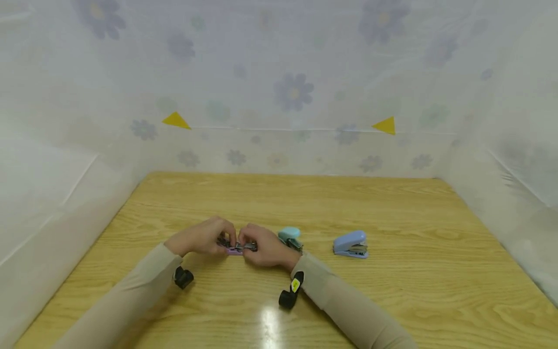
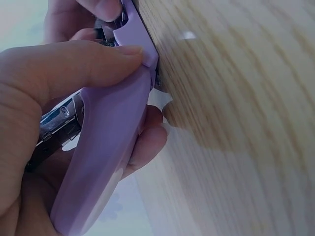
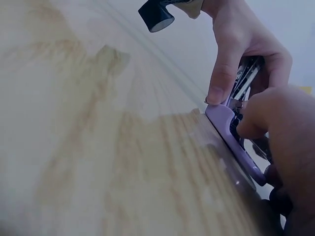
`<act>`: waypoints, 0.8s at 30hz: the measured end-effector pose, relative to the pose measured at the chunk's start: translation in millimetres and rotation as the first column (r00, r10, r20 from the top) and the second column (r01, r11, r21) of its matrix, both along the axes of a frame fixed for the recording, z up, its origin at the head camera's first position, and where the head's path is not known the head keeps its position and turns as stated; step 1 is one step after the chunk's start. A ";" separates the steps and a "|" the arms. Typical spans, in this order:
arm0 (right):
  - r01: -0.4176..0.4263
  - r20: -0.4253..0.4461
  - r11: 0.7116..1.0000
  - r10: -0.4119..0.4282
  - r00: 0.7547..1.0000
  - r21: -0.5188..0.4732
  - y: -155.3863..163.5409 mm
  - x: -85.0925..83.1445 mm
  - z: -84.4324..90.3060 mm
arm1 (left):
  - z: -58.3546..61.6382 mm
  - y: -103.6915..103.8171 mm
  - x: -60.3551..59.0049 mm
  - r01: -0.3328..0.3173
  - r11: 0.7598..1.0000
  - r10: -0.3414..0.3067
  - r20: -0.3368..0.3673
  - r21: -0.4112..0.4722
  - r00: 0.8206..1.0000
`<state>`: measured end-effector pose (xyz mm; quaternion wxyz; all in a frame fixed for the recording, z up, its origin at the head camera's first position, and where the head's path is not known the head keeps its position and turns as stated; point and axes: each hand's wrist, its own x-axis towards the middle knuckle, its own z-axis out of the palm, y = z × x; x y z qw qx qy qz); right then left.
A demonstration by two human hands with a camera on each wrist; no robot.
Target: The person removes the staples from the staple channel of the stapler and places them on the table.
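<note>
Purple stapler sits low centre of the head view on the tabletop, mostly hidden by both hands. Left hand clamps it, thumb across the smooth curved plastic shell; shiny metal magazine peeks out, partly cut off by the palm. Right hand pinches the other end, fingers curled over the metal parts, detail blurred. Teal stapler half hidden behind the right hand; blue stapler further right. Glossy wood-grain surface.

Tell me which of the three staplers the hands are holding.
The purple stapler, gripped between both hands; the teal stapler and blue stapler lie untouched to their right.
</note>
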<state>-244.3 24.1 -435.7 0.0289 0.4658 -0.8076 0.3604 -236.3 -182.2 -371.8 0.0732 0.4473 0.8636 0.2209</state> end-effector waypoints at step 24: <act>0.165 0.146 0.978 -0.146 0.978 -0.131 13.5 21.9 1.6 | 0.9 0.7 2.8 -0.057 0.997 0.059 0.038 -0.048 0.998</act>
